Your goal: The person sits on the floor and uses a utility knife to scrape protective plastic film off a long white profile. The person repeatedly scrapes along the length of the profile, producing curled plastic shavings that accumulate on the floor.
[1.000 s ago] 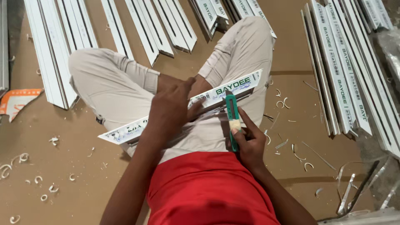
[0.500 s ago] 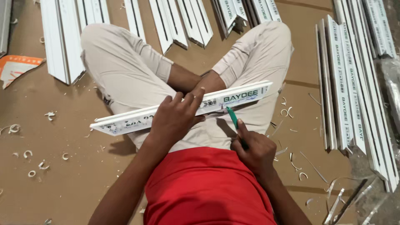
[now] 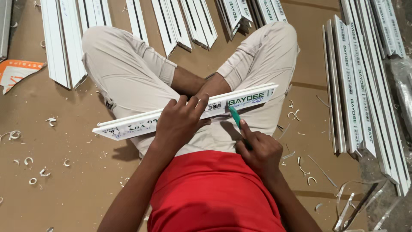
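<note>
Fingers of the left hand (image 3: 180,122) clamp the white plastic strip (image 3: 189,112) across the lap, while the right hand (image 3: 257,150), at 4 o'clock, grips a green knife (image 3: 235,117) touching its edge.

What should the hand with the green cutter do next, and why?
Probably draw the green cutter along the lower edge of the white strip. Its tip already touches that edge, the right hand grips the handle, the left hand pins the strip on the lap, and curled shavings lie nearby.
</note>
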